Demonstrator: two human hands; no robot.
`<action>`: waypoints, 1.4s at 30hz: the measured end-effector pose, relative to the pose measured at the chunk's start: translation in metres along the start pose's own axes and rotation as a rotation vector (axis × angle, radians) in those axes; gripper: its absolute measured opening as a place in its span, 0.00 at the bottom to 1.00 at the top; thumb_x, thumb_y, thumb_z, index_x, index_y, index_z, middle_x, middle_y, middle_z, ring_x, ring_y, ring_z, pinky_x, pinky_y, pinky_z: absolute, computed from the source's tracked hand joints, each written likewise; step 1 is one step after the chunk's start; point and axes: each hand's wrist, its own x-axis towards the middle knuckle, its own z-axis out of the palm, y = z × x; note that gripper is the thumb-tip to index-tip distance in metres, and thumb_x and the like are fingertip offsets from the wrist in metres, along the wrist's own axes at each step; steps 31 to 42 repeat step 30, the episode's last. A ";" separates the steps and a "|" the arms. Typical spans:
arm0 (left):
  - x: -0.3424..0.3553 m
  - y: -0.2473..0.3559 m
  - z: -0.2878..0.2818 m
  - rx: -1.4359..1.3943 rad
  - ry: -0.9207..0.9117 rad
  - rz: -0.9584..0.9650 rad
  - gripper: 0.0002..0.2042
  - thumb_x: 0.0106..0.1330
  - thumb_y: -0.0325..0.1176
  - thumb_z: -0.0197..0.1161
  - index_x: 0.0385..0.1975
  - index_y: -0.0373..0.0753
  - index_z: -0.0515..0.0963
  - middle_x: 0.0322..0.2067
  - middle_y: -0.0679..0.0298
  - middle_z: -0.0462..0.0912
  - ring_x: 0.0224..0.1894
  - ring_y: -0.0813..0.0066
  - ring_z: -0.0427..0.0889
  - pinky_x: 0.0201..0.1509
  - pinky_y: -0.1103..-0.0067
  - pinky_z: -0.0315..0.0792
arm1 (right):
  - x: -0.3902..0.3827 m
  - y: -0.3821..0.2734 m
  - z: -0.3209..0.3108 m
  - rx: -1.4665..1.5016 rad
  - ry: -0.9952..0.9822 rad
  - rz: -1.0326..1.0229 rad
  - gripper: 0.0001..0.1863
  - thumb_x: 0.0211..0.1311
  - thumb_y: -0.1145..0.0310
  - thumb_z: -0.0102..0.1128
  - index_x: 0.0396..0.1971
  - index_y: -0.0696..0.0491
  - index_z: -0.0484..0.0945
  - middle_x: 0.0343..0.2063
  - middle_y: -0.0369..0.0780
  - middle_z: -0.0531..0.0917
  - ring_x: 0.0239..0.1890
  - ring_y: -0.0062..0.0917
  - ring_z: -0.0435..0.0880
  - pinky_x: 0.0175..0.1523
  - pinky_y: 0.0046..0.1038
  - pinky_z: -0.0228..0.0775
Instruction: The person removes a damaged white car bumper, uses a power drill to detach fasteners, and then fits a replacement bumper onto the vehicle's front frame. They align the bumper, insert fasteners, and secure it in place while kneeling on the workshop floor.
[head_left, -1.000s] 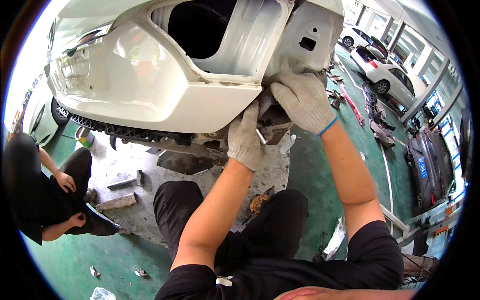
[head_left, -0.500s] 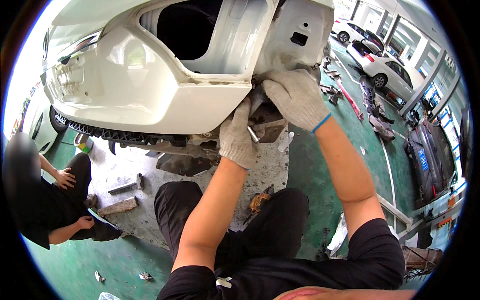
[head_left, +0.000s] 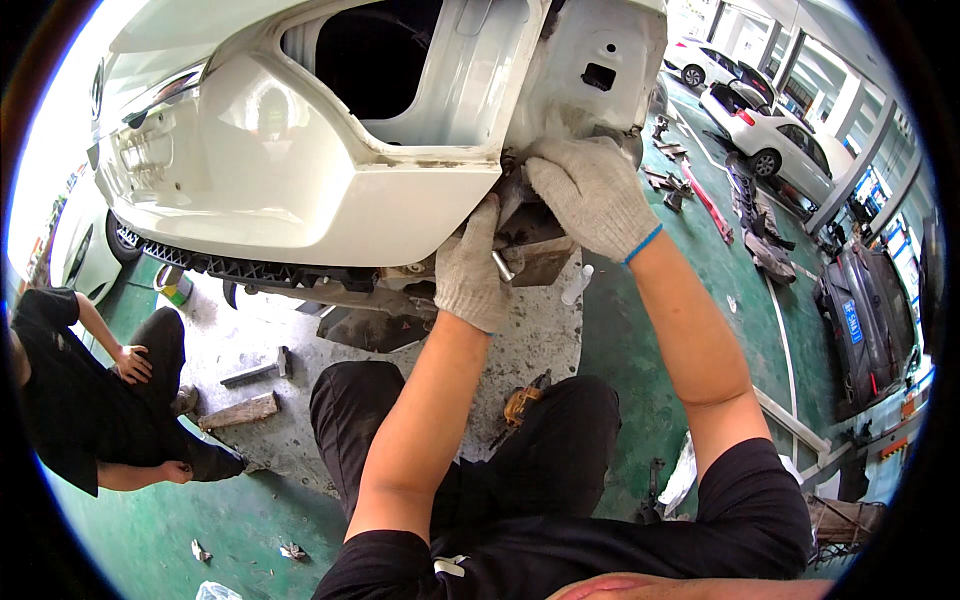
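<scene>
My left hand (head_left: 470,270), in a cream knitted work glove, is closed at the lower corner of a white car body panel (head_left: 290,190). Its thumb lies along the panel's edge, and the other fingertips are hidden. A short silver metal cylinder (head_left: 503,265) sticks out beside this hand; whether it is gripped cannot be seen. My right hand (head_left: 597,195), in a matching glove with a blue cuff, reaches into the recess behind the panel. Its fingers are bent and pressed together, with the tips out of sight against a dirty metal bracket (head_left: 540,225).
At left a person in dark clothes (head_left: 90,390) sits beside a hammer (head_left: 257,367), a wooden block (head_left: 238,411) and an open can (head_left: 174,285). A yellow-black power tool (head_left: 520,402) lies by my knee. Removed car parts (head_left: 755,215) line the green floor at right.
My hands stay nearly in place at the panel corner. The seated person at left has shifted a little, and the view has moved slightly.
</scene>
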 end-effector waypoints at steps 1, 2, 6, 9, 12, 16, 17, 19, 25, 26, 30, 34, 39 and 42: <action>0.000 0.000 -0.001 -0.007 -0.010 0.002 0.19 0.73 0.36 0.64 0.61 0.41 0.75 0.57 0.61 0.81 0.54 0.67 0.84 0.49 0.68 0.86 | -0.001 0.001 0.001 -0.015 0.014 -0.021 0.17 0.69 0.56 0.51 0.36 0.52 0.85 0.29 0.46 0.87 0.35 0.45 0.85 0.47 0.45 0.72; 0.001 0.000 -0.002 -0.017 -0.029 0.007 0.19 0.73 0.36 0.64 0.61 0.40 0.74 0.57 0.60 0.81 0.55 0.66 0.84 0.51 0.67 0.87 | -0.001 0.002 0.001 -0.019 0.012 -0.033 0.17 0.69 0.56 0.51 0.36 0.52 0.84 0.29 0.46 0.87 0.35 0.45 0.85 0.48 0.45 0.72; 0.002 0.002 -0.004 0.014 -0.025 0.018 0.19 0.73 0.35 0.65 0.62 0.41 0.75 0.56 0.61 0.81 0.55 0.67 0.84 0.52 0.68 0.85 | -0.004 0.006 0.006 -0.017 0.076 -0.082 0.17 0.69 0.56 0.52 0.35 0.53 0.84 0.28 0.47 0.86 0.34 0.46 0.85 0.48 0.45 0.73; 0.001 0.003 -0.005 -0.040 -0.034 -0.030 0.19 0.72 0.35 0.65 0.62 0.42 0.75 0.56 0.62 0.82 0.55 0.68 0.84 0.52 0.69 0.84 | -0.003 0.006 0.007 -0.014 0.063 -0.051 0.17 0.69 0.57 0.52 0.35 0.53 0.84 0.28 0.47 0.86 0.34 0.46 0.85 0.47 0.46 0.73; 0.001 0.002 -0.006 -0.065 -0.045 -0.054 0.19 0.73 0.35 0.65 0.62 0.44 0.76 0.56 0.64 0.82 0.56 0.70 0.83 0.52 0.70 0.82 | -0.001 0.003 0.005 -0.011 0.049 -0.035 0.17 0.68 0.57 0.51 0.35 0.54 0.83 0.27 0.48 0.86 0.34 0.46 0.85 0.47 0.47 0.74; 0.001 0.000 -0.008 -0.067 -0.044 -0.046 0.19 0.73 0.37 0.66 0.61 0.46 0.76 0.56 0.65 0.82 0.56 0.71 0.82 0.51 0.72 0.82 | -0.001 -0.002 0.001 0.087 0.020 0.033 0.16 0.67 0.57 0.51 0.35 0.54 0.84 0.28 0.48 0.86 0.35 0.46 0.85 0.47 0.46 0.74; 0.001 0.000 -0.009 -0.064 -0.042 -0.043 0.18 0.73 0.37 0.66 0.61 0.47 0.76 0.56 0.66 0.82 0.56 0.71 0.82 0.51 0.72 0.82 | -0.001 -0.002 0.001 0.077 0.006 0.049 0.16 0.67 0.57 0.51 0.35 0.53 0.84 0.29 0.47 0.86 0.35 0.46 0.85 0.48 0.46 0.73; 0.001 0.000 -0.010 -0.064 -0.027 -0.062 0.18 0.72 0.38 0.66 0.60 0.47 0.76 0.55 0.66 0.82 0.54 0.71 0.83 0.49 0.73 0.81 | -0.001 -0.001 0.002 0.076 0.013 0.025 0.16 0.67 0.57 0.51 0.35 0.53 0.84 0.29 0.47 0.86 0.35 0.46 0.85 0.49 0.46 0.72; -0.005 0.000 -0.008 -0.038 0.080 -0.095 0.18 0.72 0.40 0.68 0.59 0.49 0.77 0.54 0.66 0.82 0.54 0.70 0.81 0.53 0.68 0.78 | -0.002 0.003 0.005 -0.072 0.062 -0.133 0.16 0.68 0.58 0.55 0.36 0.57 0.81 0.31 0.49 0.85 0.39 0.45 0.84 0.46 0.46 0.74; -0.006 0.000 -0.007 -0.044 0.077 -0.092 0.18 0.71 0.40 0.68 0.59 0.49 0.77 0.54 0.66 0.82 0.55 0.70 0.81 0.54 0.67 0.77 | -0.003 0.002 0.004 -0.049 0.024 -0.068 0.15 0.67 0.58 0.57 0.37 0.56 0.81 0.33 0.48 0.86 0.39 0.45 0.84 0.47 0.46 0.73; -0.003 -0.011 -0.007 -0.214 0.202 -0.092 0.21 0.71 0.44 0.69 0.62 0.51 0.76 0.57 0.64 0.81 0.57 0.73 0.78 0.57 0.62 0.74 | -0.002 -0.004 -0.005 -0.023 -0.093 0.072 0.14 0.63 0.59 0.63 0.42 0.51 0.82 0.43 0.44 0.87 0.38 0.44 0.86 0.52 0.47 0.71; -0.003 -0.011 -0.007 -0.214 0.202 -0.092 0.21 0.71 0.44 0.69 0.62 0.51 0.76 0.57 0.64 0.81 0.57 0.73 0.78 0.57 0.62 0.74 | -0.002 -0.004 -0.005 -0.023 -0.093 0.072 0.14 0.63 0.59 0.63 0.42 0.51 0.82 0.43 0.44 0.87 0.38 0.44 0.86 0.52 0.47 0.71; -0.003 -0.011 -0.007 -0.214 0.202 -0.092 0.21 0.71 0.44 0.69 0.62 0.51 0.76 0.57 0.64 0.81 0.57 0.73 0.78 0.57 0.62 0.74 | -0.002 -0.004 -0.005 -0.023 -0.093 0.072 0.14 0.63 0.59 0.63 0.42 0.51 0.82 0.43 0.44 0.87 0.38 0.44 0.86 0.52 0.47 0.71; -0.003 -0.011 -0.007 -0.214 0.202 -0.092 0.21 0.71 0.44 0.69 0.62 0.51 0.76 0.57 0.64 0.81 0.57 0.73 0.78 0.57 0.62 0.74 | -0.002 -0.004 -0.005 -0.023 -0.093 0.072 0.14 0.63 0.59 0.63 0.42 0.51 0.82 0.43 0.44 0.87 0.38 0.44 0.86 0.52 0.47 0.71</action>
